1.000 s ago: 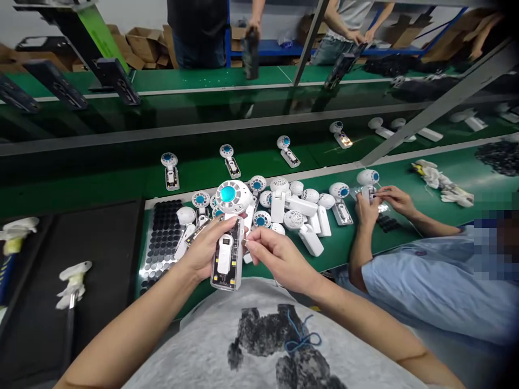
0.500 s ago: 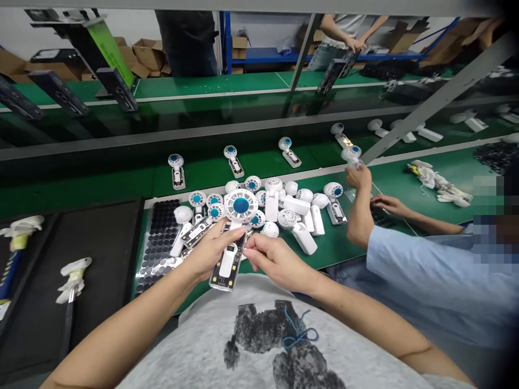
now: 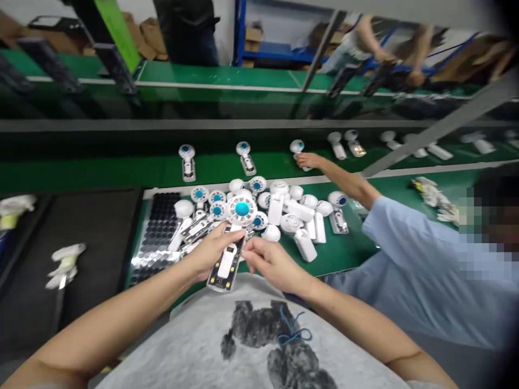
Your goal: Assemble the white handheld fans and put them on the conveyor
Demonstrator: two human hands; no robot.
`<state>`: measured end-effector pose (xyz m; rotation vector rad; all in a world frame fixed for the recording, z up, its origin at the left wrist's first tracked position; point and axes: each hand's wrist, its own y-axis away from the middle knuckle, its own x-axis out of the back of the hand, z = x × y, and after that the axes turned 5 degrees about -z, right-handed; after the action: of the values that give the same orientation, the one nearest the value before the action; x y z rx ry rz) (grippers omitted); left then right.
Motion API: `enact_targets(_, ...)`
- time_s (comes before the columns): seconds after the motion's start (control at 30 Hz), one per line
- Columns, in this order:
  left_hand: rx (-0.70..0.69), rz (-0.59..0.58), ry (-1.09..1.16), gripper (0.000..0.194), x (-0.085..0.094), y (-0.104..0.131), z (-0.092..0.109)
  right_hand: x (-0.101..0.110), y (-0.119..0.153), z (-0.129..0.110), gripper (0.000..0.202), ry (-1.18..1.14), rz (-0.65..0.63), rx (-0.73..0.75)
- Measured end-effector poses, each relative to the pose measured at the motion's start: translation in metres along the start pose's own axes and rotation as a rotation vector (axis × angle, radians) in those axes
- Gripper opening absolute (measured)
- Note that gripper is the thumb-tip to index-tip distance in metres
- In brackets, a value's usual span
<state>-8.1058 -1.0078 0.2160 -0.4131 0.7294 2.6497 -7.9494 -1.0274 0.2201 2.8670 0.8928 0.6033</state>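
Observation:
In front of my chest I hold a white handheld fan (image 3: 242, 209) with a round slotted head, a blue centre and a clear handle showing a circuit board. My left hand (image 3: 213, 249) is closed around its handle, thumb across the front below the head. My right hand (image 3: 271, 262) is closed in a pinch at the handle's right edge; whatever lies between those fingertips is hidden. Just beyond my hands is a pile of similar white fans (image 3: 290, 222), some showing blue centres, others with plain white handles. A sheet of round black stickers (image 3: 160, 232) lies left of the pile.
More fans (image 3: 187, 162) stand spaced along the green conveyor (image 3: 154, 167) behind the pile. To the right, a co-worker's hand (image 3: 307, 160) reaches over it. A black mat (image 3: 95, 237) at left bears a white-wrapped tool (image 3: 67, 265). A slanted metal post (image 3: 438, 121) crosses at right.
The co-worker's arm has reached forward to a fan on the conveyor. My view has shifted slightly. My hands keep nearly the same hold on the fan.

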Motion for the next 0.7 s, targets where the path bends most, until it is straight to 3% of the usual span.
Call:
enact_targets(0.37,0.13,-0.037,0.131,0.029,0.041,-0.018,0.014,-0.004,-0.049,-0.006,0.016,-0.019,-0.091,-0.099)
enact_targets(0.47,0.092,-0.002,0.151,0.029,0.064,-0.025,0.028,-0.001,-0.06,-0.009,0.02,-0.021,-0.09,-0.123)
enact_targets(0.57,-0.096,0.175,0.106,0.028,0.126,-0.047,0.063,0.012,-0.06,-0.005,0.028,-0.058,0.002,-0.213)
enact_targets(0.63,-0.242,0.321,-0.019,0.027,0.188,-0.067,0.099,0.022,-0.056,0.004,0.031,-0.122,0.11,-0.336)
enact_targets(0.7,-0.257,0.492,-0.208,0.023,0.253,-0.089,0.135,0.027,-0.052,0.015,0.035,-0.161,0.175,-0.435)
